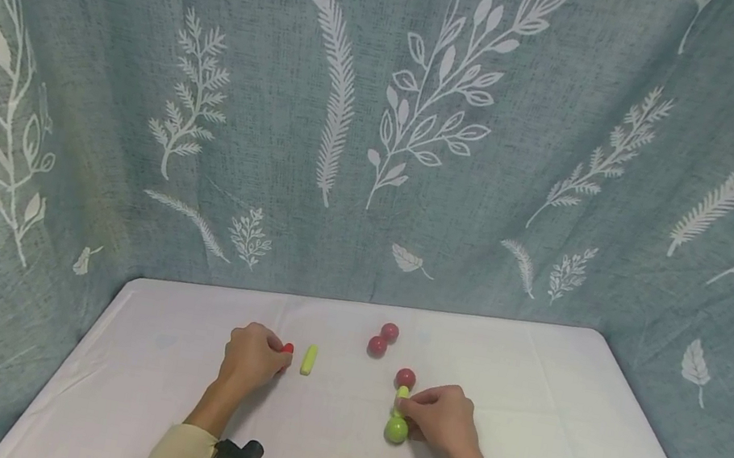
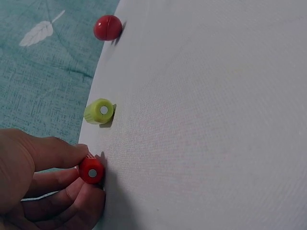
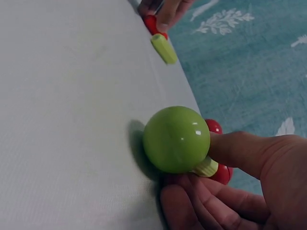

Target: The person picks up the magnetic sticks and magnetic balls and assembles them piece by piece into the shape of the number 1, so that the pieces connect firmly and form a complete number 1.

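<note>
My left hand (image 1: pixel 252 356) pinches a red magnetic stick (image 2: pixel 92 170) between thumb and fingers; a pale disc shows on its end. Just right of it lies a yellow-green magnetic stick (image 1: pixel 309 360) on the white table. My right hand (image 1: pixel 442 418) pinches another yellow-green stick (image 1: pixel 400 400) by its middle. A green ball (image 3: pixel 176 139) sits at that stick's near end. At its far end is a red ball (image 1: pixel 405 379), which appears to touch it. In the right wrist view, the fingers and the green ball hide most of this stick.
Two more red balls (image 1: pixel 383 340) lie side by side farther back on the white table (image 1: pixel 530 389). A blue-green curtain (image 1: pixel 372 115) with white leaf prints hangs behind the table's back edge and at both sides.
</note>
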Tool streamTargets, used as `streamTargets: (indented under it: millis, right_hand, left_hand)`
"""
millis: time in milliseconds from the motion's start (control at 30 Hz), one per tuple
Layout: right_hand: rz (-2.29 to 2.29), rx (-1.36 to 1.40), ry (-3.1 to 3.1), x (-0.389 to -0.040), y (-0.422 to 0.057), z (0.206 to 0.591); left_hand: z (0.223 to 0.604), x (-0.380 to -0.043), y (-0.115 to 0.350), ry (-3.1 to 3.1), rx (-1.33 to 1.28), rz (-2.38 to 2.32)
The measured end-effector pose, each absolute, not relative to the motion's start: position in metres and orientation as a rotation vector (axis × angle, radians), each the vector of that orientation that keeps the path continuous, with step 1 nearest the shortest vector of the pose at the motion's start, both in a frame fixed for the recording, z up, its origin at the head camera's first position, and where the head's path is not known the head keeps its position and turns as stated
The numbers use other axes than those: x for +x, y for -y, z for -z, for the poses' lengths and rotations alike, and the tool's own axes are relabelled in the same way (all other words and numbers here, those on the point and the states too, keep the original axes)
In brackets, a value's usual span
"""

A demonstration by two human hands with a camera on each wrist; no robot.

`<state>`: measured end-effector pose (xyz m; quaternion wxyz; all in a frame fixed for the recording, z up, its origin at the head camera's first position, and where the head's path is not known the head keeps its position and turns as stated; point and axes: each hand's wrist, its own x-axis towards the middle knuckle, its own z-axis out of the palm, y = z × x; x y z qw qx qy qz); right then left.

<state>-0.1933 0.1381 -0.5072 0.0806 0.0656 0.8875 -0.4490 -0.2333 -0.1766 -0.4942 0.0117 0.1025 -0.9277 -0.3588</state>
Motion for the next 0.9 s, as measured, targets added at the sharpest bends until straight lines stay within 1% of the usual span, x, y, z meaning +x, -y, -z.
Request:
streamTargets:
  millis: [367,533,900]
  right_hand:
    - [1.407,0.214,-2.551,-0.195,-0.139,0.507]
    - [1.392,0.197,-2.544,-0.196,-0.138,0.504]
    - [1.391,0.176,-2.533,-0.196,-0.138,0.502]
  left_hand:
    - [0.496,-0.228,0.184,2.842,0.310,1.147]
    - [0.489,-0.220,0.189,2.783,0.289,1.182]
    - [0.468,-0.193,0.183,2.726,0.280,1.527]
